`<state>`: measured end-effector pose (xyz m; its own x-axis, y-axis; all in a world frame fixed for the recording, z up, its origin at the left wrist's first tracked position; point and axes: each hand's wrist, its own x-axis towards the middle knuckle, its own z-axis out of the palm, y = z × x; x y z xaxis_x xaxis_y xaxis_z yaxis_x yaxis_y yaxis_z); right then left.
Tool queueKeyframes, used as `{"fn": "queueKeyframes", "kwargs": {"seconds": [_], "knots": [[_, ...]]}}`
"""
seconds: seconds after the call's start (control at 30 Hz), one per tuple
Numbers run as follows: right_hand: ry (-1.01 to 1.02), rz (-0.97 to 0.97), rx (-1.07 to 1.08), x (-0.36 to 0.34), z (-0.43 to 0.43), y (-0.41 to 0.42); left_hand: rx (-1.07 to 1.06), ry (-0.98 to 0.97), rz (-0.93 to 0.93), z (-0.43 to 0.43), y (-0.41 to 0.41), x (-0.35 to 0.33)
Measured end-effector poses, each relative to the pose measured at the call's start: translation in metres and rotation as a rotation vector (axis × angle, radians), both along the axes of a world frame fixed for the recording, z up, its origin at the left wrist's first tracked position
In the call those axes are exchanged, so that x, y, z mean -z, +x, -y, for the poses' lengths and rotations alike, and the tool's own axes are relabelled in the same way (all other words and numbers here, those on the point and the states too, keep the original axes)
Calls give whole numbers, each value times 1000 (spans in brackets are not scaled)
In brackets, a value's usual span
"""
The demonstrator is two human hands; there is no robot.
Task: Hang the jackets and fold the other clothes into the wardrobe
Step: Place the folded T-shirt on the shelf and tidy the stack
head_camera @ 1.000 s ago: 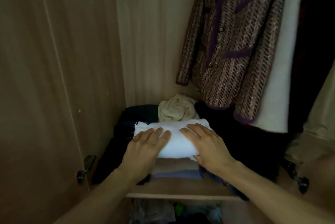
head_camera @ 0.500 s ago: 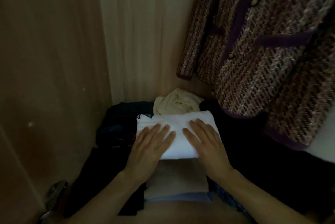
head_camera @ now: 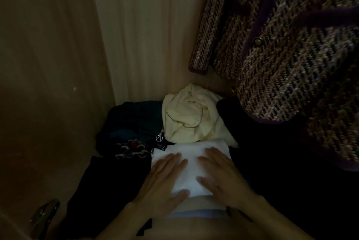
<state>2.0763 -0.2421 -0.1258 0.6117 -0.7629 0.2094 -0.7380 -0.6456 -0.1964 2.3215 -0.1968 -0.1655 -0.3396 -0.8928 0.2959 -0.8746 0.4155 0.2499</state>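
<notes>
A folded white garment [head_camera: 191, 164] lies on top of a small stack of folded clothes [head_camera: 196, 211] on the wardrobe shelf. My left hand [head_camera: 165, 181] rests flat on its left half, fingers straight. Flat on the right half lies my right hand [head_camera: 219, 175], fingers spread. A tweed jacket with purple trim [head_camera: 281, 55] hangs at the upper right, close to the camera.
A crumpled cream garment [head_camera: 190, 115] sits behind the white one. Dark clothes [head_camera: 132, 123] fill the back left corner, and a black garment [head_camera: 272, 162] lies to the right. The wardrobe's wooden side wall [head_camera: 48, 64] stands at left, with a metal hinge [head_camera: 45, 214] low down.
The camera has moved in closer and lower into the wardrobe. Both hands stay flat on the white garment, pushed slightly further back on the stack.
</notes>
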Motion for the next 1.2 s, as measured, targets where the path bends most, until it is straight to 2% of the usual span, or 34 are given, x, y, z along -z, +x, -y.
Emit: {"fn": "queueKeyframes", "kwargs": {"seconds": [0.07,0.13,0.23,0.33,0.47,0.6,0.73,0.83,1.0,1.2], "knots": [[-87,92,71,-8,5,13,-54,-66,-34,9,-5,-7],[-112,82,108,-12,15,23,-107,-84,-31,20,-11,-14],[-37,38,149,7,25,25,-146,-12,7,28,-20,-10],[48,89,190,31,22,20,-156,61,-7,27,-25,8],[19,138,222,47,27,23,-185,77,-38,31,-25,20],[-13,270,204,56,34,26,-209,86,-30,39,-27,25],[-10,343,213,56,33,27,-205,158,-30,43,-28,24],[21,299,221,51,28,26,-199,228,-22,38,-29,13],[21,26,297,41,15,25,-328,241,54,14,-42,-6],[91,23,283,38,-40,11,-362,150,96,-21,-48,-2]]}}
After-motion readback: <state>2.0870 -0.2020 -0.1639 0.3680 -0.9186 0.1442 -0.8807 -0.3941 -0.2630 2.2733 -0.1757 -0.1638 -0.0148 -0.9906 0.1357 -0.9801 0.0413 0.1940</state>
